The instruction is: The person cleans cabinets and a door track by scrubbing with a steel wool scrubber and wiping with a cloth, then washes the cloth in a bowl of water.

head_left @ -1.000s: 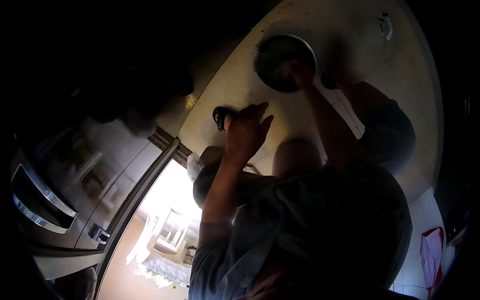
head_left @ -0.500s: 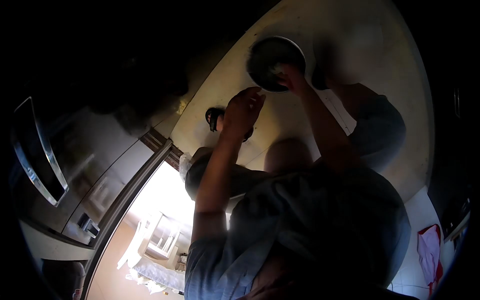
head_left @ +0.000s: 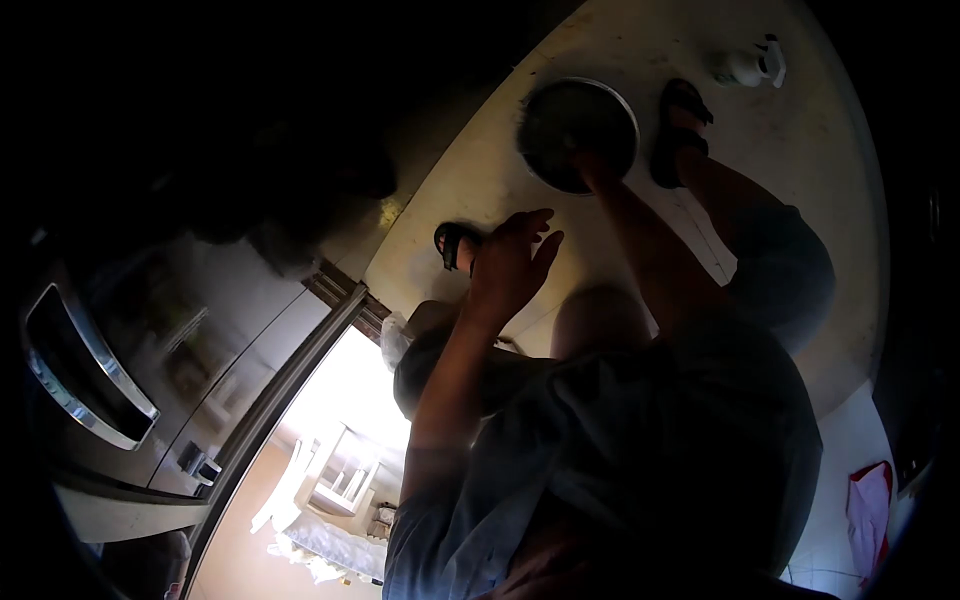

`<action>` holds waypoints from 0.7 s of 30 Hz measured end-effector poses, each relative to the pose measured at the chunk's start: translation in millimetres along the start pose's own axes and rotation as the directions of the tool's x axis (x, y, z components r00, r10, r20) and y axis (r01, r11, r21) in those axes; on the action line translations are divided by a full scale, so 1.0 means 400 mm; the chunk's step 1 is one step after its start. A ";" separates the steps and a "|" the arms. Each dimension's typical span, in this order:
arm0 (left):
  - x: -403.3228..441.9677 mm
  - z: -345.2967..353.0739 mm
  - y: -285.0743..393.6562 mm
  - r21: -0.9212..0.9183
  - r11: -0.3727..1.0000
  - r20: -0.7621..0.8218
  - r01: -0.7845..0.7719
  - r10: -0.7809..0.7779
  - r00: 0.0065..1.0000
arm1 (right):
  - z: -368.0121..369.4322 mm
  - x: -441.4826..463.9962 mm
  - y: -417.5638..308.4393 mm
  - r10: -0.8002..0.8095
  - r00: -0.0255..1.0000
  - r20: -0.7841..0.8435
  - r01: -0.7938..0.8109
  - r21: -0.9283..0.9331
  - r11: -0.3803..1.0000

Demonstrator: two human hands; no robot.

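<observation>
A dark round basin (head_left: 545, 120) with a thin pale rim stands on the floor between my sandalled feet. My right hand (head_left: 588, 165) reaches down inside it. The fingers of that hand fade into the dark, so what they touch or hold is hidden. Just outside the rim, at the lower left, my left hand (head_left: 512, 265) hangs in the air with its fingers apart and nothing in them. It is near my left sandal (head_left: 457, 245).
Beyond my right sandal (head_left: 683, 130), a white spray bottle (head_left: 745, 68) lies on the pale floor (head_left: 480, 180). A glossy panel with a metal handle (head_left: 90, 370) stands at left, beside a bright doorway (head_left: 350, 385). A pink and red cloth (head_left: 868, 520) is at lower right.
My right hand has gone deeper into the basin; the pale thing near its fingers no longer shows. My left hand has moved back from the rim, fingers spreading. The whole view has shifted slightly.
</observation>
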State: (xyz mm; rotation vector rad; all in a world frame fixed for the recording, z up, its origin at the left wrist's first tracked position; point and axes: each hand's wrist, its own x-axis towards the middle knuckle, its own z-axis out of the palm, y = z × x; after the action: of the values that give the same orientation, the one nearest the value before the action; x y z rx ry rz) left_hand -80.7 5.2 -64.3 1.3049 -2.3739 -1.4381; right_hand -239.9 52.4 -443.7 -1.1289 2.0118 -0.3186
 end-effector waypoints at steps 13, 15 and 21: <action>-0.004 0.009 0.029 0.016 1.000 0.014 -0.017 0.017 1.000 | -0.204 0.063 -0.107 -0.114 0.852 -0.510 0.368 0.430 0.824; -0.001 0.004 0.028 0.021 1.000 0.037 -0.020 0.019 0.999 | -0.163 0.114 -0.097 -0.221 0.894 -0.389 0.214 -0.061 0.975; 0.012 0.002 0.018 0.059 0.997 0.010 -0.053 0.052 0.999 | -0.053 0.153 -0.043 -0.143 0.974 -0.177 0.120 -0.137 0.983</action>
State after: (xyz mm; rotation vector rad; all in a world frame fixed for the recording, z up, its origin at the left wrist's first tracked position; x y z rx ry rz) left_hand -88.8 3.8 -60.9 1.2415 -2.4550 -1.3721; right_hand -262.9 -9.9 -452.0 -1.3589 2.1492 -0.3816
